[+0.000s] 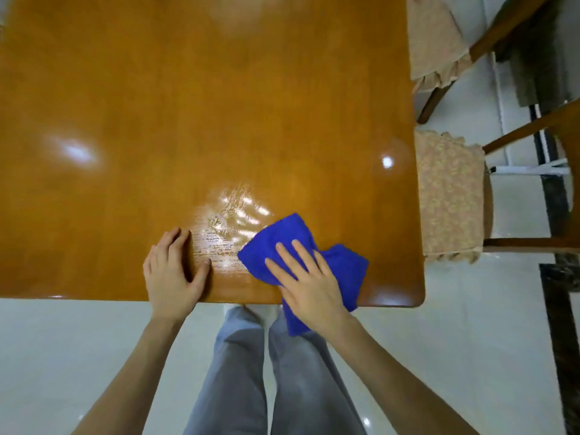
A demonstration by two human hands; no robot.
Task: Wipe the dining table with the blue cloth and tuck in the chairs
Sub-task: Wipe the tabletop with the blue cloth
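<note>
The glossy wooden dining table (188, 120) fills the upper left of the view. A blue cloth (282, 237) lies crumpled near the table's front right corner, part of it hanging over the front edge. My right hand (310, 284) presses flat on the cloth with straight fingers. My left hand (172, 271) rests flat on the bare wood just left of a wet streaked patch (226, 227). Two wooden chairs stand along the right side: the near chair (448, 196) and the far chair (436, 42), both with beige patterned seat covers, both set apart from the table.
A pale tiled floor (439, 356) lies below and to the right of the table. My own legs in grey trousers (251, 372) stand at the table's front edge. A dark floor border (561, 309) runs along the right.
</note>
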